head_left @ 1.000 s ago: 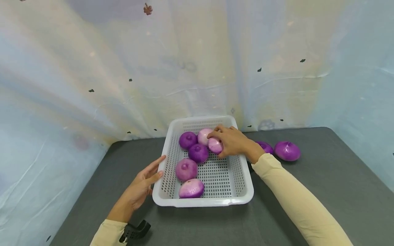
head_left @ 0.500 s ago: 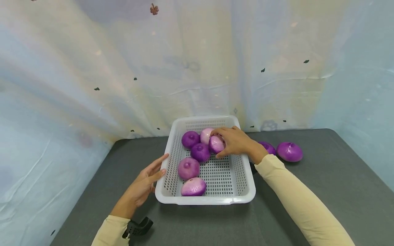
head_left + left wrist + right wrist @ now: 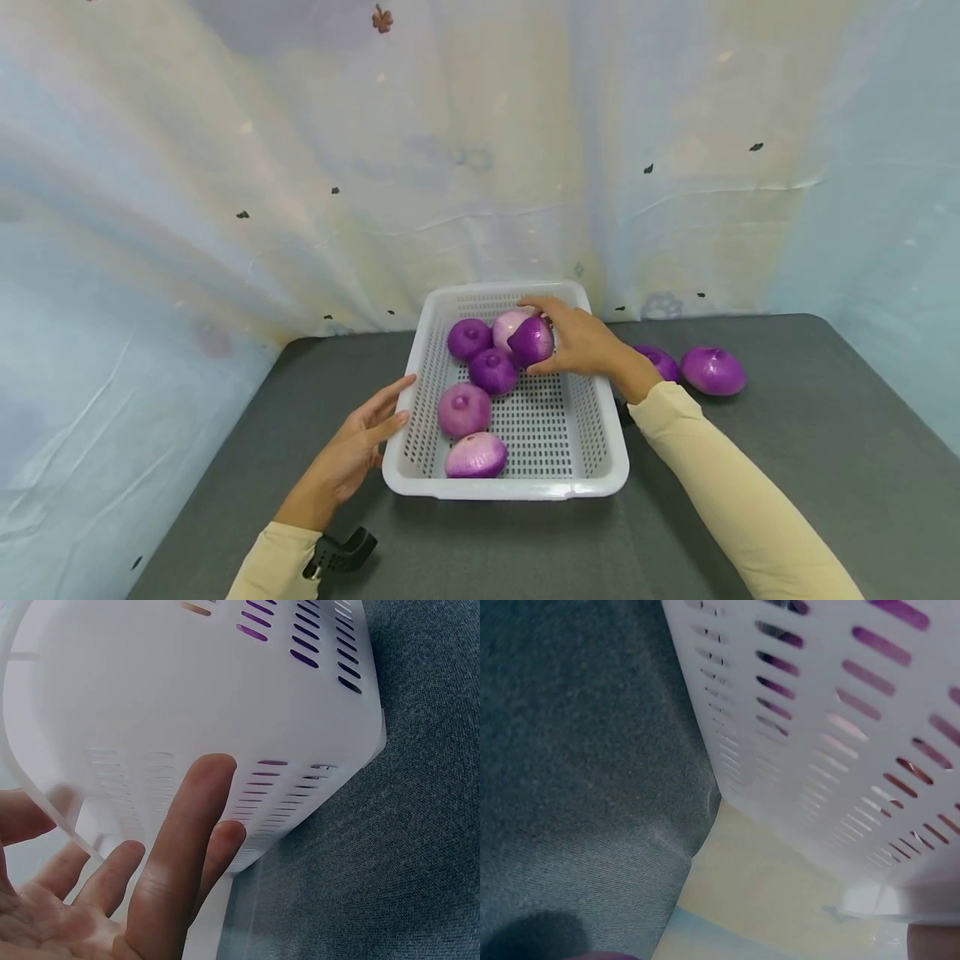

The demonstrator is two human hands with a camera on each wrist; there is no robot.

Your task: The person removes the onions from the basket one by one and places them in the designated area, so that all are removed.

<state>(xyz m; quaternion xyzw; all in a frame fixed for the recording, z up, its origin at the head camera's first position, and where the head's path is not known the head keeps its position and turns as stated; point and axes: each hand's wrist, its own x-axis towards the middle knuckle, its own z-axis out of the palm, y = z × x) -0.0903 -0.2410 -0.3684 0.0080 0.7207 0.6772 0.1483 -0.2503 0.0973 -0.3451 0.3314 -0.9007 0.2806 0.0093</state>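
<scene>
In the head view, my right hand (image 3: 581,337) grips a deep purple onion (image 3: 532,342) over the back right of a white perforated basket (image 3: 506,489). The onion's pointed tip faces left, between thumb and fingers. Several more onions lie inside, among them a pale pink one (image 3: 512,328) just behind the held one, two dark purple ones, a pinkish one (image 3: 464,410) and a pink-and-purple one (image 3: 476,456) at the front. My left hand (image 3: 348,446) touches the basket's left rim, and the left wrist view shows its extended fingers (image 3: 180,847) along the outer wall.
Two more purple onions, one (image 3: 712,371) whole in view and the other (image 3: 657,362) partly behind my right wrist, lie on the dark grey table (image 3: 510,550) right of the basket. A patterned cloth (image 3: 487,167) hangs behind. A black strap (image 3: 341,554) is at my left wrist.
The onion in my right hand has turned from showing a pale side to its dark purple, pointed end. My left hand stays at the basket rim; the head view has shifted slightly.
</scene>
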